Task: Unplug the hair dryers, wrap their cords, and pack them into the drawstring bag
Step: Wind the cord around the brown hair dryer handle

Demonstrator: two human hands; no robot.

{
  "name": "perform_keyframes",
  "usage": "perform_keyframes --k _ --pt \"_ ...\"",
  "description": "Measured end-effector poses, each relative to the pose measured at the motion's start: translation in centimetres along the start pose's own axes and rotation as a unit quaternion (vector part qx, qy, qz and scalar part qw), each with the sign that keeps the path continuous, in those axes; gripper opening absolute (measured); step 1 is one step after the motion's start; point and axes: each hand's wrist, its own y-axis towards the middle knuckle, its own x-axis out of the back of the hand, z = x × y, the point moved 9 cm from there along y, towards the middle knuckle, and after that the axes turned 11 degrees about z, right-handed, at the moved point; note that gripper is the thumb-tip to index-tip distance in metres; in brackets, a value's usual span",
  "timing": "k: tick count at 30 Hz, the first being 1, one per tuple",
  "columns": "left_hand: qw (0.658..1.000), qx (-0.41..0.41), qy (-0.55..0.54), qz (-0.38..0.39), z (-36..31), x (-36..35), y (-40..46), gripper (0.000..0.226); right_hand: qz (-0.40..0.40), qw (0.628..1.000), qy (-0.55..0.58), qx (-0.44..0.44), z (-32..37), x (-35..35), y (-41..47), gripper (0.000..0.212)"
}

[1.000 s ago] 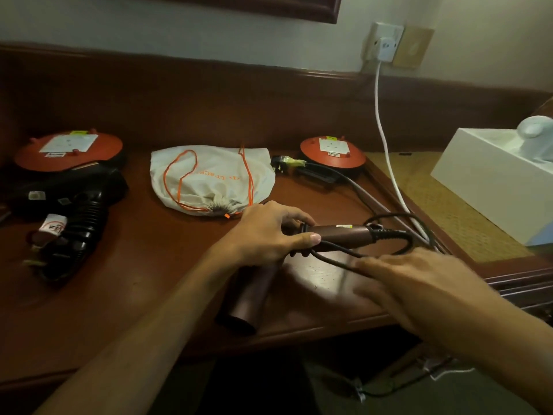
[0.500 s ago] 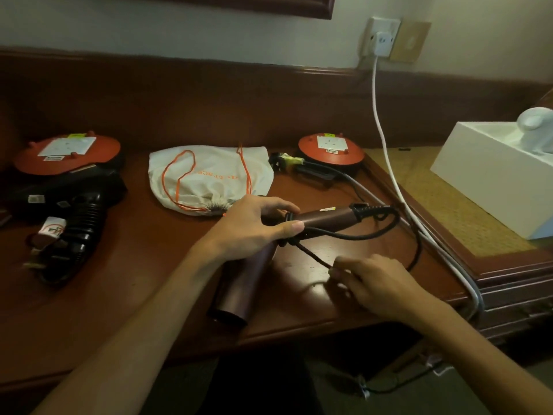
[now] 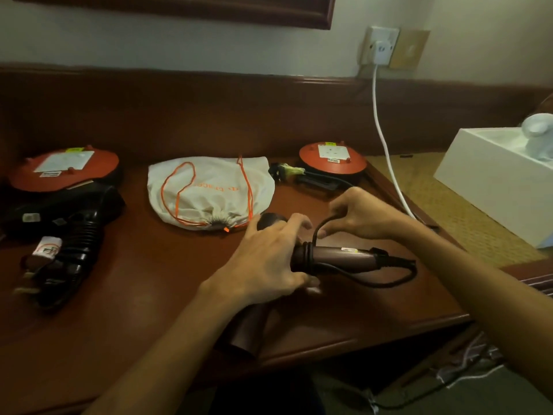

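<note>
Dark wooden desk (image 3: 143, 295), glossy top. L to R along the back: red disc-shaped reel (image 3: 64, 169), black hair dryer (image 3: 59, 217) w/ its cord bundled (lying in front of that reel), cream drawstring bag (image 3: 209, 196) w/ orange cord, smaller red reel (image 3: 332, 158). Brown hair dryer (image 3: 338, 259) near the front edge.

Dim room, dark wooden worktop (image 3: 149, 295), dark wood wainscot (image 3: 209, 109) behind, pale wall (image 3: 179, 46) above, white wall socket (image 3: 381, 44) top right
</note>
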Motion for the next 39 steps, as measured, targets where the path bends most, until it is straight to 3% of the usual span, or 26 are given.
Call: perform_keyframes --k 3,6,11,13,17,21,25,30,34,39 --pt "0.999 0.008 0.049 -0.003 -0.8 -0.4 0.3 0.095 0.008 0.999 -0.018 0.043 4.1 1.1 -1.6 0.025" --pt "0.998 0.029 0.059 0.012 -1.0 -0.5 0.4 0.095 0.074 0.993 -0.059 0.066 7.4 -0.2 -3.1 0.017" --pt "0.998 0.036 0.022 -0.049 -0.1 0.5 -0.4 0.058 0.136 0.987 -0.065 0.048 9.0 -1.6 -5.6 0.021" --pt "0.996 0.036 -0.037 -0.069 0.8 1.0 -0.6 0.050 0.121 0.991 -0.034 0.037 9.2 -1.7 -6.6 0.022" --pt "0.986 0.027 -0.136 -0.095 2.5 2.2 -0.7 0.054 0.032 0.998 0.042 0.016 8.2 -3.3 -7.9 0.022" --pt "0.981 -0.004 -0.186 -0.060 3.2 1.6 -0.3 0.071 -0.004 0.997 0.075 0.029 6.7 -5.9 -8.0 0.022" --pt "0.979 -0.003 -0.192 -0.066 3.7 1.6 -0.2 0.072 -0.053 0.983 0.160 0.074 6.1 -6.3 -8.0 0.026" --pt "0.979 0.012 -0.187 -0.083 3.7 1.4 -0.5 0.071 -0.129 0.984 0.080 0.089 6.2 -7.7 -7.9 0.019" --pt "0.984 0.027 -0.159 -0.078 3.1 1.6 -0.5 0.063 -0.136 0.980 0.118 0.089 5.4 -7.3 -8.0 0.019" --pt "0.976 0.018 -0.202 -0.081 4.0 1.7 -0.8 0.059 -0.030 0.951 0.294 0.091 3.9 -8.5 -8.4 0.029"
